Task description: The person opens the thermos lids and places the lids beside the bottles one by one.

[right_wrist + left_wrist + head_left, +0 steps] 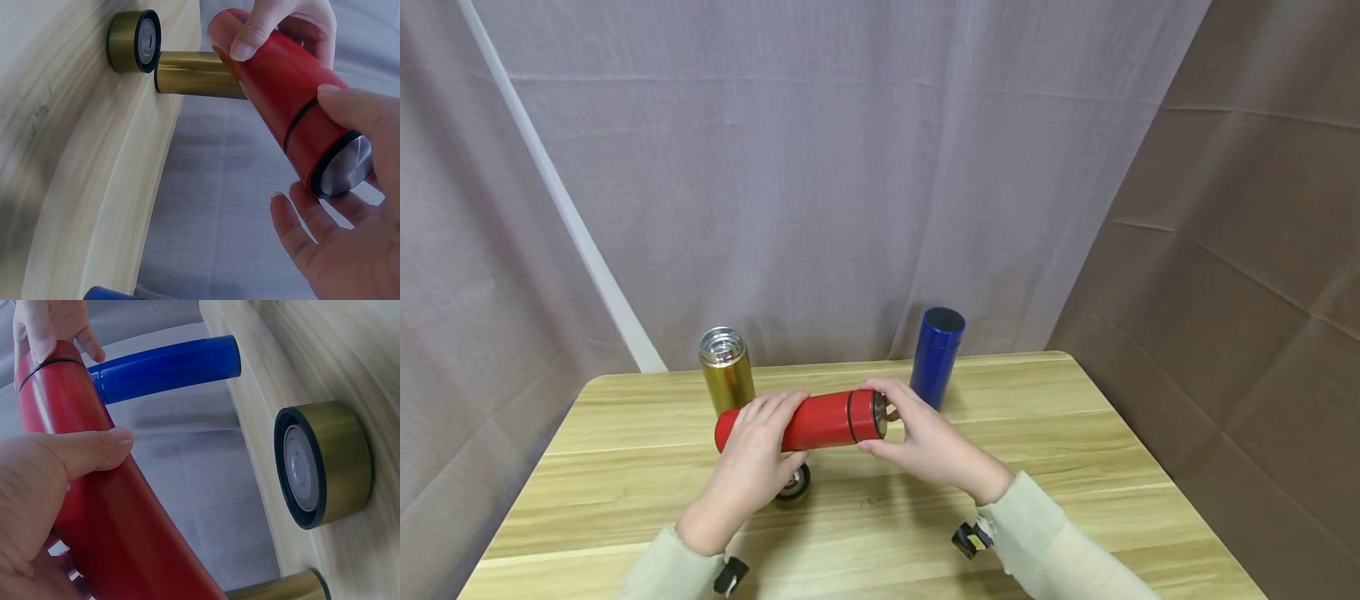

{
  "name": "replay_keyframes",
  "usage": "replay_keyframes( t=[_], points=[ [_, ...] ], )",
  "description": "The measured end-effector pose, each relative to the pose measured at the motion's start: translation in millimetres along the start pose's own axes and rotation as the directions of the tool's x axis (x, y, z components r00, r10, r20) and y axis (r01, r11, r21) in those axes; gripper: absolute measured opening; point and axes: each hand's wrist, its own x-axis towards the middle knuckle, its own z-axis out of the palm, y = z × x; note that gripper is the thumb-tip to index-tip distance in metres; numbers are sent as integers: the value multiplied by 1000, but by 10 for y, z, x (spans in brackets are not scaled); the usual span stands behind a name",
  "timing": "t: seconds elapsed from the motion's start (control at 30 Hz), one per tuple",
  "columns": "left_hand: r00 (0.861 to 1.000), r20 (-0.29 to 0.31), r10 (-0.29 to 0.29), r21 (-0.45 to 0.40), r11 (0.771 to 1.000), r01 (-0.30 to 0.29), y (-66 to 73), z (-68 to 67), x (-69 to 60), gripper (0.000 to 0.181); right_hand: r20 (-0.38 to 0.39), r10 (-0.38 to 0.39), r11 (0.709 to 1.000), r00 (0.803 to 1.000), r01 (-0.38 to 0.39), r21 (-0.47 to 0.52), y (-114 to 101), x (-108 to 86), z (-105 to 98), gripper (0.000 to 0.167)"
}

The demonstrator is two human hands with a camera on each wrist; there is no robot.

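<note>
My left hand (752, 450) grips the body of a red thermos (820, 421), which lies nearly level in the air above the table. At its right end sits the red cap (325, 150), with a dark ring at the seam and a metallic end face. My right hand (928, 437) holds this cap, thumb on one side and fingers on the other. Behind the left hand stands a gold thermos (730, 383) without a lid, its steel mouth showing. A gold cap (340, 465) rests on the table near the left hand, hollow side up.
Upright at the back right is a blue thermos (936, 358), close behind the right hand. The wooden table (1037, 467) ends at a back edge before a grey curtain (820, 192). A brown curtain (1247, 250) hangs on the right.
</note>
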Motion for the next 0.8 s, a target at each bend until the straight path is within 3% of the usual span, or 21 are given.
replay_keyframes(
  t=[0.13,0.3,0.5,0.63,0.8],
  points=[
    [1000,5,-9,-6,1000,9,-1,11,-10,80,-11,29,1000,1000,-29,-2,-5,-5,9,71],
    [1000,3,0,-3,1000,1,4,14,-14,79,-46,156,988,987,-155,23,-19,-6,10,81],
    [1000,-2,9,4,1000,-9,8,19,-17,79,-54,290,957,956,-287,49,-36,-4,-4,60],
    [1000,2,11,12,1000,-11,2,25,-29,79,-50,305,952,951,-305,23,-27,-8,-1,54],
    [1000,2,10,15,1000,-10,-2,32,-41,79,-26,292,955,956,-289,70,-11,-5,7,56]
  ],
)
